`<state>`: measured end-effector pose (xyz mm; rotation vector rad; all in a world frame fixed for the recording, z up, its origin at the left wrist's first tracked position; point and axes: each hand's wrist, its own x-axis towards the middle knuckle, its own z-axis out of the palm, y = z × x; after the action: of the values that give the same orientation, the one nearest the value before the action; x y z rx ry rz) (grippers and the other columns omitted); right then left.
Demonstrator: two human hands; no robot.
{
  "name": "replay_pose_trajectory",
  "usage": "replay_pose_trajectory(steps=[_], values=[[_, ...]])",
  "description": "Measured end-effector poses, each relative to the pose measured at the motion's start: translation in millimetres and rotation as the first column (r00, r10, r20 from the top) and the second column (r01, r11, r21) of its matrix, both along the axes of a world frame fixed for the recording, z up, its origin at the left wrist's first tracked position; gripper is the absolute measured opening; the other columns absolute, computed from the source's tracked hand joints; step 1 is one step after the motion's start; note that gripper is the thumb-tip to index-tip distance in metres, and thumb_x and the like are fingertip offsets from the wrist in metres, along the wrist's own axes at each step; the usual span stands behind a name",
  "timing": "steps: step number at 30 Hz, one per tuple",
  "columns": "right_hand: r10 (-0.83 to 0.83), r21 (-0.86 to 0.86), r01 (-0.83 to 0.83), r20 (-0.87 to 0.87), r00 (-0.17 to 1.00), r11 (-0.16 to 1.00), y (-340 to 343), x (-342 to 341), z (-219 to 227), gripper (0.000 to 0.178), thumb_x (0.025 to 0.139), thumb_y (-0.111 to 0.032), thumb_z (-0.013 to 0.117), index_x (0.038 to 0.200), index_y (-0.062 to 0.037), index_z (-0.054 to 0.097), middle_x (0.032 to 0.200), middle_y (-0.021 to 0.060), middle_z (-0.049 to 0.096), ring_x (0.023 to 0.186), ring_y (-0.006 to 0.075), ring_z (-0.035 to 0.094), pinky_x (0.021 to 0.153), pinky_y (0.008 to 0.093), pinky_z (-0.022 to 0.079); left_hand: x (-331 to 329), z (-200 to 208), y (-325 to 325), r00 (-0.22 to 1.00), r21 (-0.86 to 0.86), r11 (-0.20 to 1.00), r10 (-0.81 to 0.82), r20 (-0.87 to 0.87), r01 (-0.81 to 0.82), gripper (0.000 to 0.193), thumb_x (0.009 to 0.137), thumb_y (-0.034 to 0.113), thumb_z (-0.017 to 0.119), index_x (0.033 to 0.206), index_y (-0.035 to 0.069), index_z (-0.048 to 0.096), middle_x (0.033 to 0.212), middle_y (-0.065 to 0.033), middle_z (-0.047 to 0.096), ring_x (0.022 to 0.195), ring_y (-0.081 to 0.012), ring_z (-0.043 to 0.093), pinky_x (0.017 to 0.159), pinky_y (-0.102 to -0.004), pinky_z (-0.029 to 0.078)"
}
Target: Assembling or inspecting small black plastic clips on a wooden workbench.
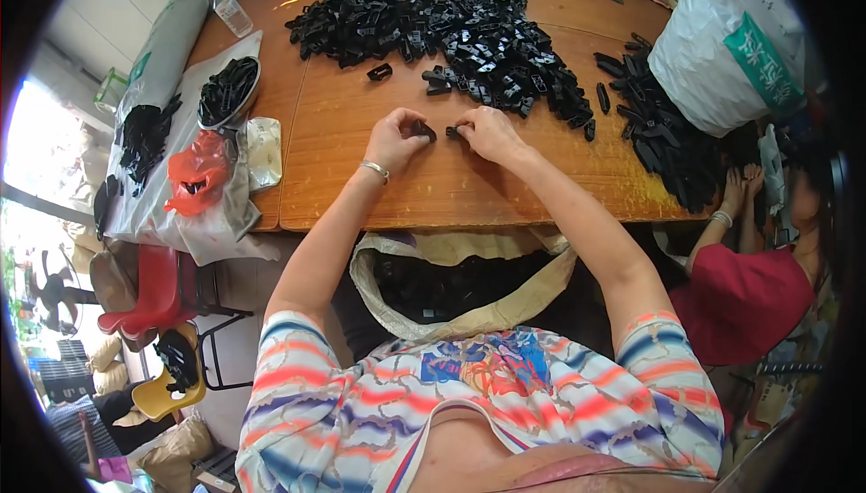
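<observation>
A brown wooden table (334, 123) carries a broad heap of small black parts (505, 42) at twelve o'clock. Long black pieces (663, 123) lie at three, a clear bottle (232, 13) at ten, a pale plastic sheet (149, 220) toward nine.

Legible-looking print: a green panel (765, 62) on the white plastic bag (699, 64), at the right end of the tabletop (361, 191), carries large white characters in a row slanting down to the right. Lettering also shows on the blue block (444, 368) at the left of the chest graphic (501, 365) on the wearer's striped shirt (388, 416), partly lost in folds. A green patch (142, 64) on the long grey package (173, 37), far left, bears marks too small to read.
</observation>
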<state>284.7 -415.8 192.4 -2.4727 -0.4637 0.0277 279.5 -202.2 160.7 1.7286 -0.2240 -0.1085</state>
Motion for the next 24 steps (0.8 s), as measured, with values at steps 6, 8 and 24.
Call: replay_pose_trajectory(steps=[6,8,24], values=[[0.059,-0.102,-0.035,0.243,0.968,0.994,-8.5,-5.9,-11.8,0.026,0.072,-0.006,0.076,0.097,-0.002,0.068,0.093,0.0186,0.062,0.093,0.0375,0.061,0.082,0.0426,0.05,-1.2,7.3,8.4,0.949,0.589,0.779,0.027,0.314,-0.216,0.026,0.065,0.015,0.077,0.089,0.009,0.07,0.088,-0.0118,0.064,0.087,-0.0292,0.061,0.08,-0.038,0.051],[0.032,-0.065,-0.017,0.243,0.97,0.998,-8.3,-3.3,-12.0,0.024,0.073,-0.006,0.075,0.095,-0.002,0.067,0.094,0.0177,0.062,0.092,0.037,0.061,0.08,0.0424,0.05,-1.0,9.8,7.9,0.958,0.601,0.776,0.016,0.287,-0.192,0.024,0.065,0.015,0.077,0.088,0.01,0.072,0.091,-0.0119,0.065,0.087,-0.0283,0.062,0.08,-0.0372,0.051],[0.221,-0.041,-0.218,0.261,0.94,0.975,48.5,-3.4,6.0,0.019,0.074,-0.009,0.073,0.093,-0.0064,0.072,0.095,0.0159,0.062,0.087,0.0355,0.063,0.077,0.0422,0.051,-9.9,8.4,10.6,0.973,0.578,0.795,0.064,0.221,-0.184,0.03,0.067,0.019,0.08,0.093,0.008,0.071,0.095,-0.0112,0.064,0.093,-0.0282,0.061,0.082,-0.0373,0.05]])
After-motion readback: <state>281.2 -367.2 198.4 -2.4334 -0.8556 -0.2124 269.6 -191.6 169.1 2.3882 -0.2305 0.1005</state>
